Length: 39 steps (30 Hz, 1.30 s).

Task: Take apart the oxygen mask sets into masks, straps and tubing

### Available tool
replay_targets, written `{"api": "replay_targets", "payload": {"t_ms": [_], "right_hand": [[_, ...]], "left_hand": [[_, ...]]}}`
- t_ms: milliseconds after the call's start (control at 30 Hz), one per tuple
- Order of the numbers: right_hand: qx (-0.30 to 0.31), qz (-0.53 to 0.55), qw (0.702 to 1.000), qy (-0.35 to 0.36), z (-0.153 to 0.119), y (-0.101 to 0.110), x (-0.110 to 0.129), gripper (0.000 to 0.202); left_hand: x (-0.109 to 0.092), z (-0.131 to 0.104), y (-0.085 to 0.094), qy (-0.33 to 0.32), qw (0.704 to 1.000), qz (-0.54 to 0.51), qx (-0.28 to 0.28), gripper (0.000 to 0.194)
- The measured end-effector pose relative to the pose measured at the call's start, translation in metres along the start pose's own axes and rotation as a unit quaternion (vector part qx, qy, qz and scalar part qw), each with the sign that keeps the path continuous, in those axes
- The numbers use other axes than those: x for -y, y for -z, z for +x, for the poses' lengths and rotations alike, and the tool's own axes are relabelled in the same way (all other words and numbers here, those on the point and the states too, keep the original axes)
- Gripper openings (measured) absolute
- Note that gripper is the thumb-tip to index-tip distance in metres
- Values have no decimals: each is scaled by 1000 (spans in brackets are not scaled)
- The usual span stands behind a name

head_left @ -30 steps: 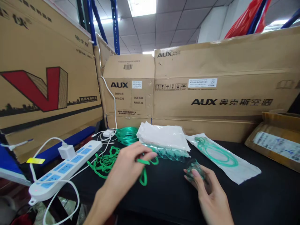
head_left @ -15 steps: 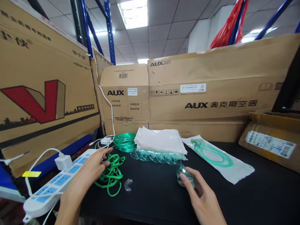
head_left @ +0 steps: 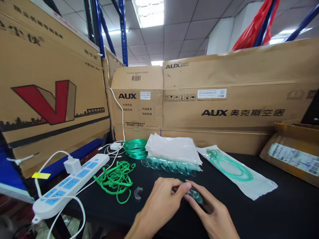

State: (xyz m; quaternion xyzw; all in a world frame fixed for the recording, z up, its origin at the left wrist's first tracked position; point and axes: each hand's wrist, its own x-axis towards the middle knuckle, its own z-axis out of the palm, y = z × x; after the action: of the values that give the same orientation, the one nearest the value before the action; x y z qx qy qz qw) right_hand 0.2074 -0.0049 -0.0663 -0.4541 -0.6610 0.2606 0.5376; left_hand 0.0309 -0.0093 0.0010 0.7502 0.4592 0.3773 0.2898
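Note:
A see-through green-tinted face mask (head_left: 196, 196) is between my two hands, low over the black table, partly covered by the fingers. My right hand (head_left: 213, 209) is closed around its right side. My left hand (head_left: 163, 199) pinches at its upper left edge; whether those fingers hold anything besides the mask is hidden. To the left lies a loose tangle of green straps (head_left: 116, 181). Several small thin curved silvery strips (head_left: 138, 193) sit between the straps and my left hand. Behind my hands, a row of similar masks (head_left: 171, 166) lies along the front of stacked white bags (head_left: 173, 148).
Coiled green tubing (head_left: 136, 149) lies back left of the bags. At right is a white bag with tubing (head_left: 231, 167), then an open carton (head_left: 294, 156). A white power strip (head_left: 72, 186) with cables runs along the left edge. Cardboard panels (head_left: 219, 122) wall the back.
My left hand has left the green straps, moved right and closed on the mask. My right hand keeps hold of the mask, now turned. The camera view has shifted slightly left.

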Motion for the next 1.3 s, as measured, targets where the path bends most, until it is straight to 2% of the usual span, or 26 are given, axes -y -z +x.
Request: {"api": "replay_targets", "payload": {"t_ms": [67,167,300,500,667,800,1000,1300], "right_hand": [[11,13,1000,11,0,-1,1,35],[23,14,999,45,-1,-1,3,36],[26,-11,997,77,-2,0,10,36],[20,-15,1000,-6,-2,3,24,43],[-22,76,994,-74,0,3,26,53],[-15,140,984,-107,1,5,23,57],[14,148,983,-107,-1,8,27,53],[11,30,997,-76,-1,5,26,48]], "left_hand": [[5,1,-4,24,999,-42,-5,57],[12,4,1,50,995,-89,0,57],[18,6,6,45,991,-118,32,49],[17,5,11,4,994,-98,54,45],[22,4,11,-17,987,-136,85,42],[25,3,11,-18,982,-155,106,38],[17,0,8,17,989,-127,73,31],[7,-1,8,39,987,-149,53,17]]}}
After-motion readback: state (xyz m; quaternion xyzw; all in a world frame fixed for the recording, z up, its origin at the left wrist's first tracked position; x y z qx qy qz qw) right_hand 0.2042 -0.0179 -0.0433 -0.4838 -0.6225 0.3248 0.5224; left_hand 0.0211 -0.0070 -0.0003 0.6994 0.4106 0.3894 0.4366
